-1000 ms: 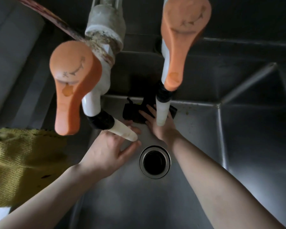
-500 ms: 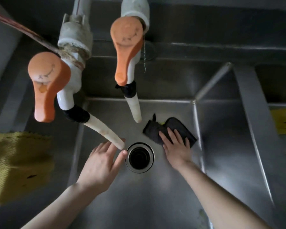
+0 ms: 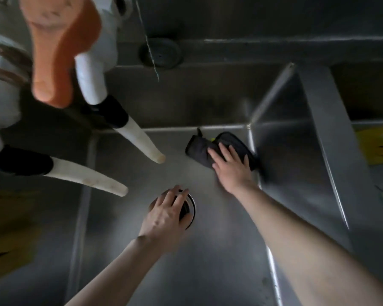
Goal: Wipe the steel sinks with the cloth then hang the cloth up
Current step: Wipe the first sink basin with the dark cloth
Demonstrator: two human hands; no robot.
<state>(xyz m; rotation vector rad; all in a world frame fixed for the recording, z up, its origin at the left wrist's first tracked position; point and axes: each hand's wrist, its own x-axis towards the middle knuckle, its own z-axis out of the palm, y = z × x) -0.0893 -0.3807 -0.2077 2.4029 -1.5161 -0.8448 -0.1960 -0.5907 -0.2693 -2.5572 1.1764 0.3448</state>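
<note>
One steel sink (image 3: 208, 272), filling the centre and lower frame; floor and right wall bare, far right corner at centre right. Second basin (image 3: 363, 96) at upper right, past a steel divider (image 3: 332, 151). One orange tap lever (image 3: 60, 51), upper left, blurred. Two white spouts with black collars: one (image 3: 139, 140) reaching toward frame centre, one (image 3: 86, 175) at middle left. One right hand (image 3: 232, 166), centre right, laid flat with fingers spread, palm pressing down on the cloth; grip apart, not clamped. One left hand (image 3: 164, 213), lower centre, fingers loosely spread over the drain, holding nothing. One dark cloth (image 3: 199, 149), bunched on the sink floor, tucked near the far right corner and touching the right wall. One round drain (image 3: 190, 208), lower centre, partly covered by the left hand.
</note>
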